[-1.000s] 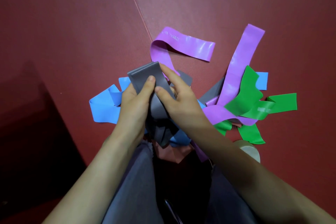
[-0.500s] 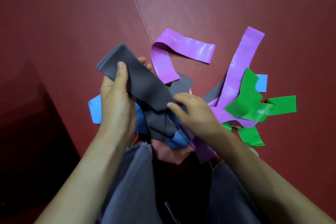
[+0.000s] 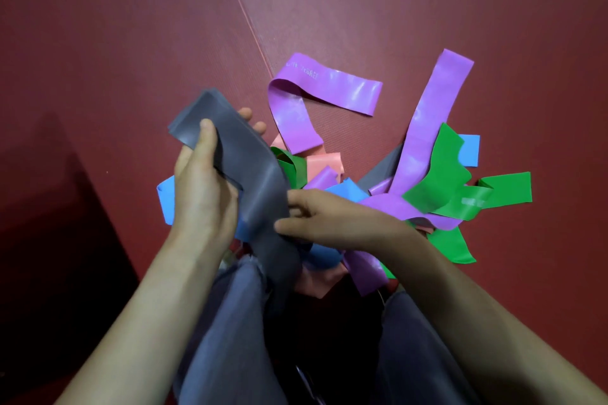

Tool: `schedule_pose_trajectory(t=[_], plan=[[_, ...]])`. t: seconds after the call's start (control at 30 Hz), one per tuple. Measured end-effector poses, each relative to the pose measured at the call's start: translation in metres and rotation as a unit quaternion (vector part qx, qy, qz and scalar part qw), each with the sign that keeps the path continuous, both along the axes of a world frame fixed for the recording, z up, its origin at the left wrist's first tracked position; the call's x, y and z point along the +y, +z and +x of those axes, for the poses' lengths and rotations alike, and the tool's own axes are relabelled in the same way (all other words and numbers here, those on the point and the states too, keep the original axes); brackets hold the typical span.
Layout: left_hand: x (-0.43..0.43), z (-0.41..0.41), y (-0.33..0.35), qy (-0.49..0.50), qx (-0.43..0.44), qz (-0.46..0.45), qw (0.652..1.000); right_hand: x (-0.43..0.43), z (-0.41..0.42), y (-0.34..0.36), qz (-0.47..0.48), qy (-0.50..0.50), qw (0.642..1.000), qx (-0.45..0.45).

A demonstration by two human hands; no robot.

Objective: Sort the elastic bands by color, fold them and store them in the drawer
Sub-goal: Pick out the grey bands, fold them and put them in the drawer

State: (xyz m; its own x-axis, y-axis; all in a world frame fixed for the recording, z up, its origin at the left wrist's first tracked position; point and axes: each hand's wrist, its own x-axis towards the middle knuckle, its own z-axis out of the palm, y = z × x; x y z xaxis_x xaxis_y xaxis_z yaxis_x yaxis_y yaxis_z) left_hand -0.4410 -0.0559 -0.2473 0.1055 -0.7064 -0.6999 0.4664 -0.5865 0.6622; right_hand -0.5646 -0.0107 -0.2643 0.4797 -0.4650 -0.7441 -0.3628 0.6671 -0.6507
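Your left hand [image 3: 200, 194] grips the upper end of the grey band [image 3: 250, 158]. The thumb is clamped on its top face and the fingers curl round from behind, tips showing past the far edge. That end looks doubled over, layers visible at the edge.

Your right hand [image 3: 332, 220] pinches the same band lower down, thumb and forefinger closed on its right edge. Between the two grips the band runs as one flat strip, slightly twisted and held off the red mat [image 3: 131, 43]. Below the right-hand pinch it hangs onto your grey trousers [image 3: 230, 339].

The rest, relative to the grips:
- Blue band [image 3: 164, 197]: just left of the left-hand grip, partly under that wrist, lying on the mat.
- Pink band [image 3: 324, 163] and a curled green piece: just beyond the right-hand pinch, partly behind the grey strip.
- Looped purple band [image 3: 329, 85]: beyond both grips, one end arched up. It has faint print that I can't read.
- Long purple band [image 3: 427, 128]: right of the pinch, running away from you.
- Green band [image 3: 441, 181]: lies across the near end of the long purple band, well right of the pinch.
- Second grey band [image 3: 385, 168]: in the pile right of the pinch, mostly covered by the long purple band.
- Mat seam [image 3: 243, 13]: runs diagonally beyond the left-hand grip.

Colours in the pile overlap and are unsorted.
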Motion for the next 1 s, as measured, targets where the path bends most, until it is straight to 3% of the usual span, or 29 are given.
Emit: schedule_pose_trajectory(t=[0.07, 0.13, 0.2, 0.27, 0.37, 0.5, 0.63, 0.73, 0.9, 0.97, 1.0], plan=[[0.003, -0.005, 0.001, -0.035, -0.008, -0.003, 0.999, 0.001, -0.009, -0.012, -0.089, 0.103, 0.983, 0.125], [0.006, -0.009, 0.002, -0.071, -0.017, -0.007, 0.997, 0.002, -0.02, -0.017, -0.122, 0.136, 0.968, 0.172], [0.008, -0.012, 0.002, -0.11, -0.033, -0.008, 0.993, 0.001, -0.035, -0.017, -0.167, 0.06, 0.965, 0.192], [0.012, -0.016, 0.002, -0.14, -0.026, -0.002, 0.99, 0.0, -0.057, -0.029, -0.231, -0.008, 0.926, 0.3], [0.018, -0.023, 0.002, -0.152, -0.007, 0.019, 0.988, 0.01, -0.082, -0.057, -0.268, 0.032, 0.876, 0.4], [0.022, -0.026, 0.0, -0.17, -0.011, 0.018, 0.985, 0.02, -0.093, -0.073, -0.302, 0.166, 0.851, 0.396], [0.024, -0.027, -0.001, -0.168, -0.008, 0.021, 0.986, 0.013, -0.097, -0.074, -0.367, 0.281, 0.782, 0.419], [0.024, -0.028, -0.001, -0.169, -0.01, 0.02, 0.985, 0.007, -0.098, -0.076, -0.376, 0.302, 0.759, 0.437], [0.025, -0.026, -0.007, -0.156, -0.009, 0.027, 0.987, -0.008, -0.094, -0.07, -0.364, 0.357, 0.75, 0.421], [0.026, -0.026, -0.007, -0.162, -0.009, 0.026, 0.986, -0.017, -0.096, -0.061, -0.343, 0.355, 0.768, 0.408], [0.027, -0.025, -0.007, -0.165, -0.005, 0.027, 0.986, -0.021, -0.098, -0.054, -0.327, 0.323, 0.797, 0.392]])
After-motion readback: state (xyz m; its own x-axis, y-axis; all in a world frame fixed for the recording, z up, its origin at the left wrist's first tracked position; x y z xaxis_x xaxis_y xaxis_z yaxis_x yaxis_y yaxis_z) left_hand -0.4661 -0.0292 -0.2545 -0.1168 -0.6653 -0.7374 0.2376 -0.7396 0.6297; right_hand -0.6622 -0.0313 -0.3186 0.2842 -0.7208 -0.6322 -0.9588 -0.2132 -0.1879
